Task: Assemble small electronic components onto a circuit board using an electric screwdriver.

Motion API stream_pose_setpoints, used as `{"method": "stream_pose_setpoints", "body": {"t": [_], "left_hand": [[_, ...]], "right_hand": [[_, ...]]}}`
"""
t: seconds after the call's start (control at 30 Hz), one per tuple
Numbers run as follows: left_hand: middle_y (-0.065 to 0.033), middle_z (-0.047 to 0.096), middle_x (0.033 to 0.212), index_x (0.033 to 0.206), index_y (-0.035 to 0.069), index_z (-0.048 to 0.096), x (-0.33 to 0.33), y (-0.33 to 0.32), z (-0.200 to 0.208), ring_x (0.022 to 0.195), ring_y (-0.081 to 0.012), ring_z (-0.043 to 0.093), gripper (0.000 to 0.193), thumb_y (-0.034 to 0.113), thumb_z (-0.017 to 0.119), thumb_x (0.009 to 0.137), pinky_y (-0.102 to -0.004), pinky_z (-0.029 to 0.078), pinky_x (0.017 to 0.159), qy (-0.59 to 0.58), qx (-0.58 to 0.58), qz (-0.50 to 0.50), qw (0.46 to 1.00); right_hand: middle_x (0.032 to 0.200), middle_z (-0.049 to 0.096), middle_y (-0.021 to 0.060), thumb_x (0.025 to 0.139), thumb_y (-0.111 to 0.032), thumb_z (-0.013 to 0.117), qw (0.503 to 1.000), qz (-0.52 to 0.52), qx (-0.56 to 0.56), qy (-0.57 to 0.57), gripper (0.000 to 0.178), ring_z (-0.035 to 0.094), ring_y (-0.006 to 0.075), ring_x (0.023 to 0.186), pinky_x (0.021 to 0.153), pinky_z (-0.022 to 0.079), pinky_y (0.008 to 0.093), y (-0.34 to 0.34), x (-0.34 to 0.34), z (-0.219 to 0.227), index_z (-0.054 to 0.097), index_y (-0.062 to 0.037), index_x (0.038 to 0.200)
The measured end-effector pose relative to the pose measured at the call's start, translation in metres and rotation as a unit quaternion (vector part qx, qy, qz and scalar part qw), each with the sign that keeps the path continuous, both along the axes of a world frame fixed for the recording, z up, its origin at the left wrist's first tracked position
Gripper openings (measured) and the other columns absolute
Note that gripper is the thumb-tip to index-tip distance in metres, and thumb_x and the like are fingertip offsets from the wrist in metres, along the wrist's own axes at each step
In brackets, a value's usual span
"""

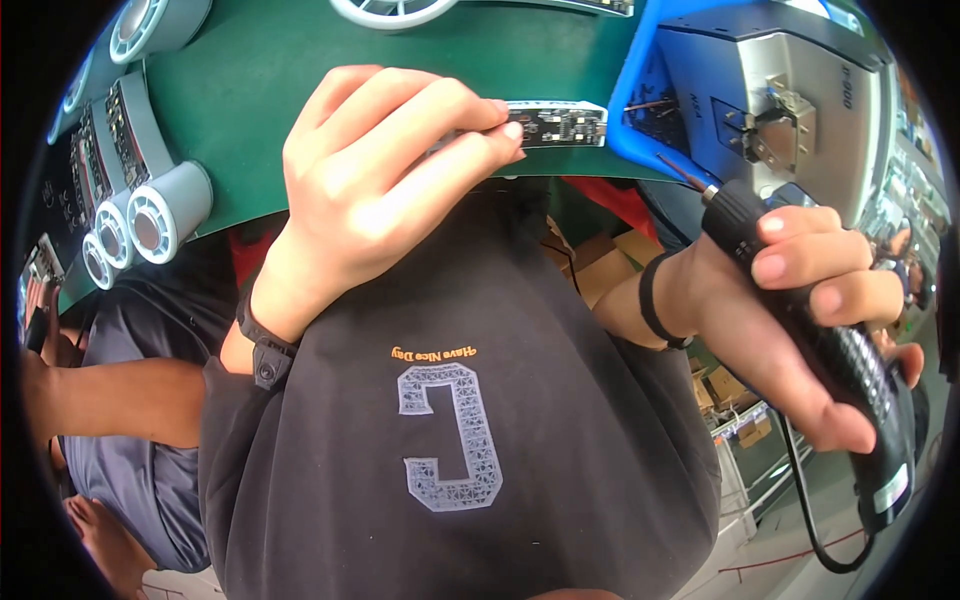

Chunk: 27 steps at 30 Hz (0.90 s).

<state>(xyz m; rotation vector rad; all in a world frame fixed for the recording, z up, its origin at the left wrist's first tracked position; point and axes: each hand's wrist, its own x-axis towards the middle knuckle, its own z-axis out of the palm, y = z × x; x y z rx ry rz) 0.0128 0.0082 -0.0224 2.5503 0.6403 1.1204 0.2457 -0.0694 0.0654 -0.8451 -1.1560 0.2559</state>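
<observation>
My left hand (pixel 370 175) is closed over the near end of a narrow light-grey part with a black circuit board (pixel 562 126) in it, at the edge of the green table. Its fingers hide the part's left side. Wrapped in my right hand (pixel 800 300) is a black electric screwdriver (pixel 835 350), tilted with its bit up and to the left. The bit's tip is close to the rim of a blue tray (pixel 618 135). A cord hangs in a loop from the tool's lower end.
A grey box-shaped machine (pixel 830 110), with a metal fixture on its front, stands at the right. Grey units with round ends (pixel 155 220) line the green table's (pixel 240 90) left side. A round grilled part (pixel 395 8) lies far back. Another person's arm (pixel 120 400) shows at left.
</observation>
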Motion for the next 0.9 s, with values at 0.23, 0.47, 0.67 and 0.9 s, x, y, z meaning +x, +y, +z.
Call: {"method": "stream_pose_setpoints", "body": {"t": [0.23,0.47,0.67,0.9], "left_hand": [[0.0002,0.077,0.089,0.087,0.009,0.080,-0.002,-0.001,0.002,0.077,-0.0184,0.068,0.022,0.012,0.094,0.070,-0.0315,0.051,0.074,0.000,-0.015,-0.008,1.000],[0.0011,0.077,0.089,0.087,0.010,0.081,-0.001,-0.001,-0.001,0.077,-0.0181,0.068,0.022,0.013,0.094,0.070,-0.0310,0.051,0.073,-0.010,-0.006,-0.009,1.000],[0.0009,0.077,0.089,0.087,0.010,0.081,-0.001,-0.002,0.000,0.078,-0.0184,0.069,0.022,0.013,0.093,0.070,-0.0308,0.051,0.073,-0.011,-0.008,-0.006,1.000],[0.0005,0.077,0.089,0.087,0.010,0.081,-0.003,-0.002,-0.001,0.078,-0.0189,0.069,0.022,0.013,0.093,0.069,-0.0315,0.051,0.073,-0.016,-0.010,-0.012,1.000]], "right_hand": [[0.083,0.051,0.0082,0.103,-0.082,0.037,0.998,-0.023,-0.039,0.038,0.069,0.046,0.0193,0.044,0.039,0.045,0.0343,0.002,-0.017,-0.015,0.043,-0.0206,0.135],[0.084,0.051,0.0092,0.103,-0.084,0.035,0.995,0.023,-0.045,0.087,0.072,0.047,0.0203,0.044,0.039,0.045,0.0345,-0.001,-0.020,-0.022,0.041,-0.0209,0.137],[0.083,0.052,0.0097,0.103,-0.085,0.033,0.999,0.022,-0.027,0.031,0.075,0.047,0.0208,0.042,0.038,0.045,0.0355,0.001,-0.016,-0.034,0.036,-0.0204,0.141],[0.081,0.051,0.0114,0.108,-0.078,0.031,0.999,-0.027,0.008,0.020,0.067,0.046,0.0204,0.040,0.035,0.045,0.0353,0.006,-0.035,-0.035,0.031,-0.0178,0.139]]}}
